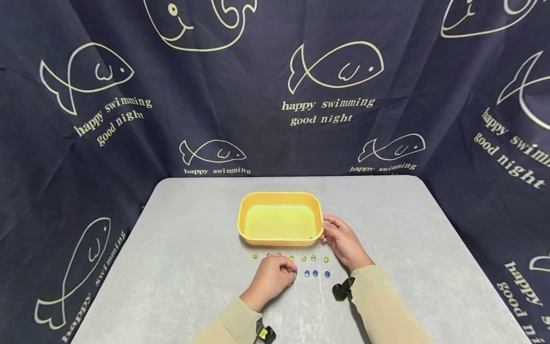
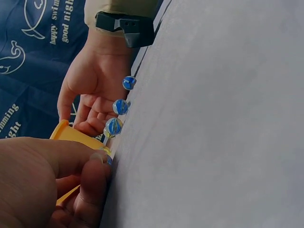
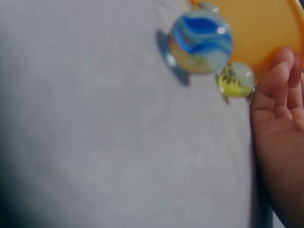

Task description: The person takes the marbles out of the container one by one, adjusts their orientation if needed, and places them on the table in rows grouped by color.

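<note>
A yellow plastic bin (image 1: 281,242) stands on the grey table, with one small marble (image 1: 311,237) visible inside near its front right corner. In front of it lies a row of yellow-green marbles (image 1: 303,258), and nearer to me a row of blue-swirled marbles (image 1: 315,273). My left hand (image 1: 271,277) pinches the leftmost visible blue marble (image 2: 109,160) between thumb and index finger, low at the table; the fingers hide most of it. At the bin's right end, my right hand (image 1: 342,241) holds the side near the rim with bent fingers; the exact contact is partly hidden.
The grey table (image 1: 189,229) extends around the bin on every side. A dark blue curtain (image 1: 266,119) with fish drawings hangs behind and beside the table. Each wrist wears a black camera mount (image 1: 341,290).
</note>
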Tool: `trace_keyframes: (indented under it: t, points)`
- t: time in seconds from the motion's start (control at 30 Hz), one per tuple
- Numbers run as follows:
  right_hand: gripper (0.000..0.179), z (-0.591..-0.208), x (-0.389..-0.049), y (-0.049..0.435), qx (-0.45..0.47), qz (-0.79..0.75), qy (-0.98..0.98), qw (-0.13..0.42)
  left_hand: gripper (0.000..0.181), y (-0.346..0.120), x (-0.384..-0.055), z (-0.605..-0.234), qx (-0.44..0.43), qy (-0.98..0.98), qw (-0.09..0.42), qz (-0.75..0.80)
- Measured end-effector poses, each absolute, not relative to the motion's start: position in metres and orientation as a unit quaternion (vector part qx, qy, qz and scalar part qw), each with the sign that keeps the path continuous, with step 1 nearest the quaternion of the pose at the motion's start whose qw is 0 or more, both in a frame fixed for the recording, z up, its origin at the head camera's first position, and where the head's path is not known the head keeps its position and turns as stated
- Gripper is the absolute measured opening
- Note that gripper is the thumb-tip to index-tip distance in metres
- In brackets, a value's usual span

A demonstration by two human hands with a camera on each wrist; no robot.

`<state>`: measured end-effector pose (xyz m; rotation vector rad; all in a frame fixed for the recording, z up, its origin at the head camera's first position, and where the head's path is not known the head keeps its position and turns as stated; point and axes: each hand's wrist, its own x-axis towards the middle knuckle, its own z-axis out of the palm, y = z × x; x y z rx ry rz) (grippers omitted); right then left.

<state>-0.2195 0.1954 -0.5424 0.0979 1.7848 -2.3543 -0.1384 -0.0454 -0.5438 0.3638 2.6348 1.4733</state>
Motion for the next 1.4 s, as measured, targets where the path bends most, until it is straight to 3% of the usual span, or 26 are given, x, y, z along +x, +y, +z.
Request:
trace_keyframes:
  t: [0.3, 1.4]
  points:
    - [0.044, -0.535, -0.223, 0.192, 0.089, -0.762, 0.634, 0.098, 0.016, -0.044, -0.140, -0.552, 0.118, 0.862, 0.052, 0.490]
    - [0.042, -0.532, -0.225, 0.185, 0.106, -0.805, 0.574, 0.104, 0.014, -0.047, -0.139, -0.545, 0.116, 0.861, 0.055, 0.493]
